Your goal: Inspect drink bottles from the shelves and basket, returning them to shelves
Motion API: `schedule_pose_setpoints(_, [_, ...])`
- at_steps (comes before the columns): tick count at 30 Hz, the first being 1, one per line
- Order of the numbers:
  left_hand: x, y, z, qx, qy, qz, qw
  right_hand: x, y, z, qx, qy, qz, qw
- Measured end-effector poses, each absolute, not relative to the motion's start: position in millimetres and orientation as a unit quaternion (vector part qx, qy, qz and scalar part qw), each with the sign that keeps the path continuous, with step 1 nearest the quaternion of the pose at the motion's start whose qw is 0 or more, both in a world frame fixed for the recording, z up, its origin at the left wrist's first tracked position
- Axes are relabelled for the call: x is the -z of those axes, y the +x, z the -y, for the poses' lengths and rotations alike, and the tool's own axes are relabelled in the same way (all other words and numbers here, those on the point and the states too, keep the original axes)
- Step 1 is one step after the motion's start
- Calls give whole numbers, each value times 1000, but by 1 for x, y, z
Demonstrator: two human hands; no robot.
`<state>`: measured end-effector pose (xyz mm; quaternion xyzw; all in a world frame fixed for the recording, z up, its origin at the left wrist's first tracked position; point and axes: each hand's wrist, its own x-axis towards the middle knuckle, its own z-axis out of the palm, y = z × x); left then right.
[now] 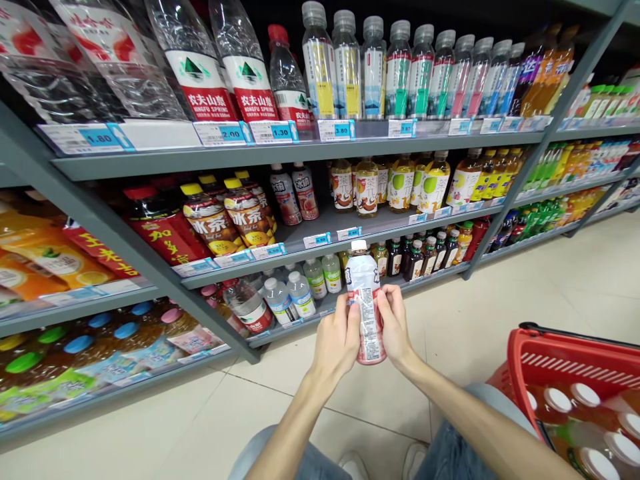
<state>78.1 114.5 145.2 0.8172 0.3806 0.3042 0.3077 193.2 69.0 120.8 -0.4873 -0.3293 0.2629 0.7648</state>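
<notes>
Facing shelves (340, 223) of drinks (367, 190), partly blocked by a labelled bottle (367, 317) pinched between left hand (337, 339) and right hand (397, 323); beside a red basket (516, 360) holding white-capped bottles (557, 400).

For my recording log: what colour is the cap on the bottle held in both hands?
The cap is white, seen best in the head view.
</notes>
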Motion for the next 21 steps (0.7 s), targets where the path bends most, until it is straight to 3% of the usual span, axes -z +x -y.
schedule_pose_setpoints(21, [-143,79,-116,-310,820,-384,291,-120,194,-70,-262,-479,326,772])
